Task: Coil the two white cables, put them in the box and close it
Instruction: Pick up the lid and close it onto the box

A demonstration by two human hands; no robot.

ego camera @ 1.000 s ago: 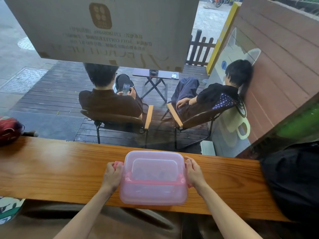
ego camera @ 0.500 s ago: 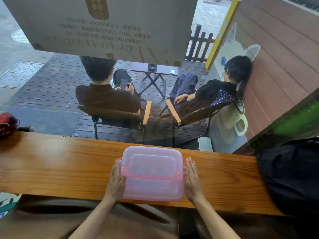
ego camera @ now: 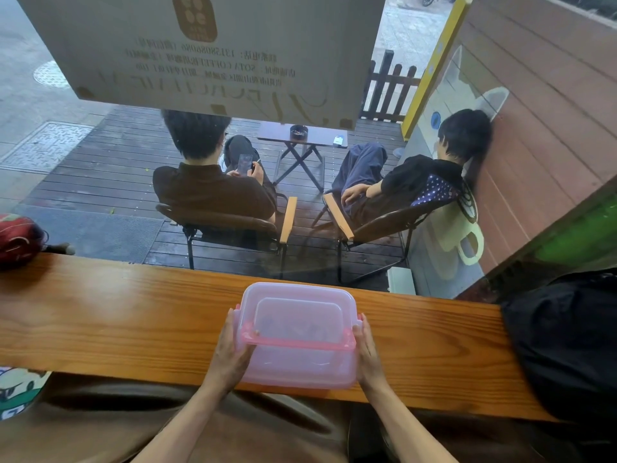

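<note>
A translucent pink plastic box (ego camera: 298,359) with its lid (ego camera: 298,315) on top sits on the wooden counter (ego camera: 117,322), near its front edge. My left hand (ego camera: 230,352) presses flat against the box's left side, fingers along the lid's rim. My right hand (ego camera: 367,355) lies flat against the right side in the same way. Faint shapes show through the lid, but the white cables cannot be made out.
A black bag (ego camera: 567,345) rests on the counter at the right end. A red bag (ego camera: 18,238) lies at the far left. Behind the counter a window pane looks onto a deck where two people sit in chairs.
Both hands slid from the lid's side clips down along the box's sides toward me. The box has stayed in place on the counter.
</note>
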